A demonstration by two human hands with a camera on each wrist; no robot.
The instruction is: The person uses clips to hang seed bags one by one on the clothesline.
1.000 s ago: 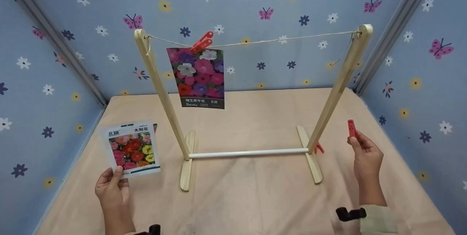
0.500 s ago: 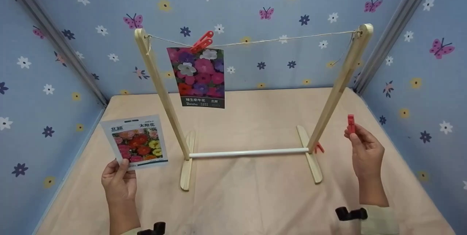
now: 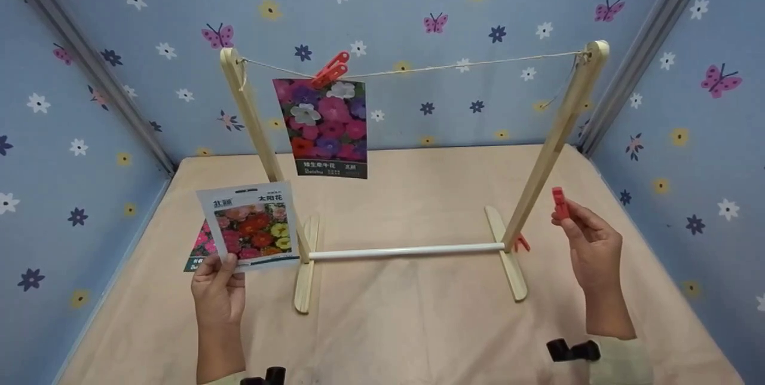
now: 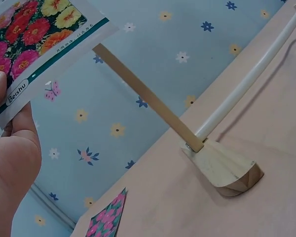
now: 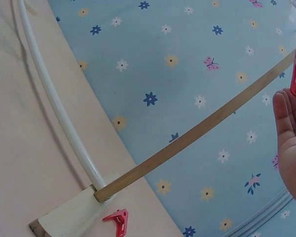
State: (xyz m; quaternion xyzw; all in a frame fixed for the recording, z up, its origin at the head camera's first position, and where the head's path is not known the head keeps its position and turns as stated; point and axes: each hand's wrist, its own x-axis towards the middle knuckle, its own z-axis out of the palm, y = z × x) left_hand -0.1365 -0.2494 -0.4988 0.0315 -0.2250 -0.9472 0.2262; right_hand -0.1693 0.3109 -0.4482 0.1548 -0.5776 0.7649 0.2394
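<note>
My left hand (image 3: 219, 295) pinches the lower edge of a white seed packet (image 3: 254, 226) printed with red, pink and yellow flowers. The packet is held upright in the air and overlaps the stand's left post. On the right, my right hand (image 3: 594, 247) pinches a red clothespin (image 3: 560, 202) between thumb and fingers, to the right of the right post. A dark seed packet (image 3: 329, 128) with petunias hangs from the string (image 3: 442, 67), held by another red clothespin (image 3: 330, 71). The left wrist view shows the white packet's bottom edge (image 4: 64, 54) in the fingers.
A wooden stand with a left post (image 3: 254, 116), a right post (image 3: 556, 140) and a white crossbar (image 3: 406, 250) stands on the cloth-covered table (image 3: 412, 325). Behind the held packet lies a pink-flowered packet (image 3: 200, 250). A spare red clothespin (image 3: 523, 243) lies by the right foot.
My left hand has moved right and up with the white packet, uncovering the pink-flowered packet on the table. My right hand has shifted slightly left and up with the clothespin.
</note>
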